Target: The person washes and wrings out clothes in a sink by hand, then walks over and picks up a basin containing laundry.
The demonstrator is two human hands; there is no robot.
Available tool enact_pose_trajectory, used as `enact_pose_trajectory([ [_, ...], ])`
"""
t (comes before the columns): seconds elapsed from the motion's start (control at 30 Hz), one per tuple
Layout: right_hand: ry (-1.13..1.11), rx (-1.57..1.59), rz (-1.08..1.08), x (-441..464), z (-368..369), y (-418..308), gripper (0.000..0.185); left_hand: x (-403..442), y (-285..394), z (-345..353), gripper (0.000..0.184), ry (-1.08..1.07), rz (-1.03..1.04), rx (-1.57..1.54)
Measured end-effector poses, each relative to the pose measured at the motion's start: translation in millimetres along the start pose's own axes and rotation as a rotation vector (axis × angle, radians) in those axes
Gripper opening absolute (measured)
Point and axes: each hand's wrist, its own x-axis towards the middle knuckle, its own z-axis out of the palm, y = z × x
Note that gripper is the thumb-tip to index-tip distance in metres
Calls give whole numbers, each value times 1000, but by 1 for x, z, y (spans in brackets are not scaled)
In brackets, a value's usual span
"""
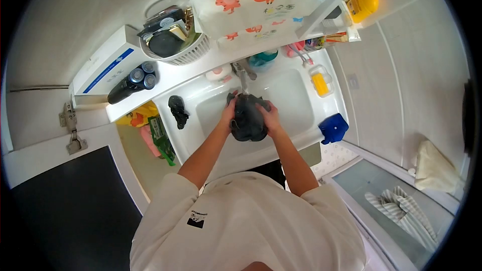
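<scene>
Between my two hands is a bunched dark grey cloth, held over the white sink right below the metal faucet. My left hand grips its left side, with the fingers curled round the edge. On the opposite side, my right hand is closed on the same cloth. The cloth hides some of the fingertips. A small black crumpled cloth lies on the sink's left rim. On the right rim sits a yellow soap bar in a clear dish.
A blue angular object rests at the sink's right front corner. Along the back ledge stand an electric shaver, a white box and a filled white basket. An orange-capped yellow bottle occupies the right shelf. A cabinet door stands at left.
</scene>
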Motion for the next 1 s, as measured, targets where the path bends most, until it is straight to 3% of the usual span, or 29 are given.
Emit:
enact_pose_trajectory([
  [0.07,34,-204,-106,10,-4,0,43,-36,24,32,54,109,-89,133],
  [0.17,133,-769,-359,18,-6,-7,36,-34,25,7,68,-27,-305,161],
  [0.27,153,-1121,-552,1,13,-35,39,-57,42,27,74,-85,-451,-3],
  [0.37,166,-1236,-633,-4,23,-37,48,-49,19,30,76,-2,-397,60],
  [0.47,71,-1167,-578,-19,32,-53,71,-34,-1,35,68,-7,-197,-99],
  [0.57,27,-903,-682,-6,9,-32,87,-38,12,49,58,283,-59,99],
  [0.67,73,-797,-727,2,-8,-12,95,-29,21,46,52,358,23,251],
  [0.77,68,-810,-513,-16,11,-12,99,-29,26,58,53,422,118,351],
  [0.87,62,-586,-367,-15,21,-24,96,-2,4,34,62,496,50,368],
  [1.0,159,-673,-351,-12,25,-29,69,-5,13,42,70,539,-70,375],
])
